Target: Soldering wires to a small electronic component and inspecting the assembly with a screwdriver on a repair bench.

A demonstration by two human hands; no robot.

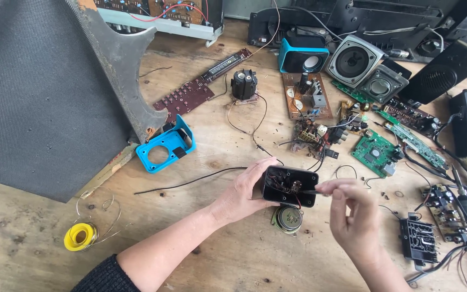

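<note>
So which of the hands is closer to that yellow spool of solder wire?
Left. The left hand grips the black speaker shell, on the side toward the yellow spool; the right hand is beyond the shell.

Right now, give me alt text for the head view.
A left hand holds an open black speaker shell over a wooden bench while the right hand pokes a thin tool inside it. A loose speaker lies just below; circuit boards, a blue frame and a solder spool lie around.

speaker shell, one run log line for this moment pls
left hand grips black speaker shell | right hand pinches thin tool tip into shell | round speaker driver on wooden bench beneath | blue front panel lies apart
</note>
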